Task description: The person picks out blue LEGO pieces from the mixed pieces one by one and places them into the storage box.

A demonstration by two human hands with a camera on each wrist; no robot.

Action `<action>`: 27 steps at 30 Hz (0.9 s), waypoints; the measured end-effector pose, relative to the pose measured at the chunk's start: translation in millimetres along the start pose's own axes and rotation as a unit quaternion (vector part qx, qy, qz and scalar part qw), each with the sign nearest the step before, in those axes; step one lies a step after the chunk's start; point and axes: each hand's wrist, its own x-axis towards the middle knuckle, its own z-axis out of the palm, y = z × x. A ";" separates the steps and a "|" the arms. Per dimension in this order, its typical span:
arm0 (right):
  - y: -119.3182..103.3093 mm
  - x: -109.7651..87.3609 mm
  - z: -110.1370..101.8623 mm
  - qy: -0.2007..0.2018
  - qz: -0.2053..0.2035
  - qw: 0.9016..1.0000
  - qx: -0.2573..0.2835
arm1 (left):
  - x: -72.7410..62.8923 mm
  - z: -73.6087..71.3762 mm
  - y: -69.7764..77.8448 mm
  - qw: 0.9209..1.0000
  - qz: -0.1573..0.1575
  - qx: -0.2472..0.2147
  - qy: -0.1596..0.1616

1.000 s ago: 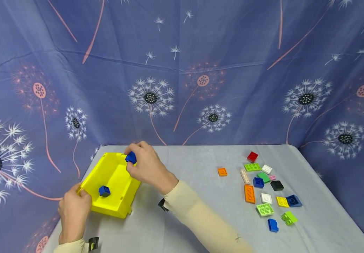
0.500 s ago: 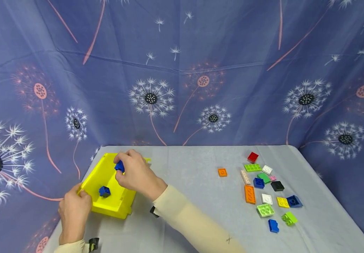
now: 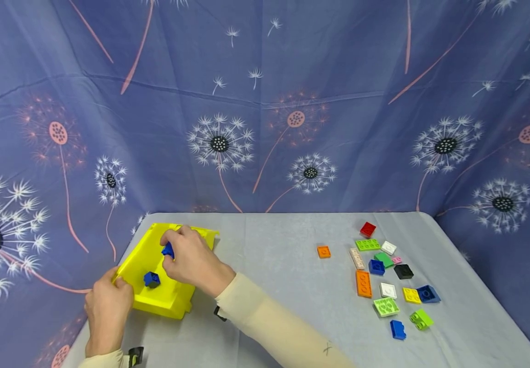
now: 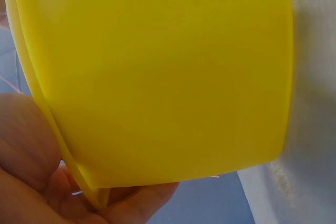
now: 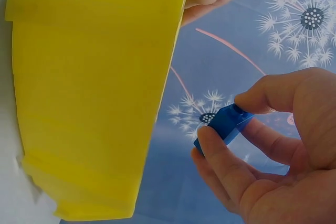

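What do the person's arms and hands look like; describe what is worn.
The left sleeve and right sleeve are cream and reach the wrists; the right one bears a small dark cross-shaped mark. The left hand and right hand are gloveless. A black piece, perhaps a strap, shows by the left cuff.

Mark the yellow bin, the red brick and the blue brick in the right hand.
Yellow bin (image 5: 89, 93): right wrist view, outer wall.
Red brick (image 3: 368, 229): head view, middle of upper face.
Held blue brick (image 5: 227, 123): right wrist view, middle of its exposed side.
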 end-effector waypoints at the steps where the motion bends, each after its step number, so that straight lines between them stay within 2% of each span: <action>1: -0.2 0.3 1.0 0.000 -0.001 1.000 -0.001 | -0.3 0.0 -0.3 1.000 0.001 0.000 0.001; 8: 0.2 2.2 6.8 0.004 -0.014 1.000 -0.005 | -1.7 -0.1 -1.0 1.000 0.012 0.003 0.011; 27: -0.7 4.8 23.1 -0.005 -0.009 1.000 -0.023 | -1.5 -0.2 -0.9 1.000 0.005 0.003 0.005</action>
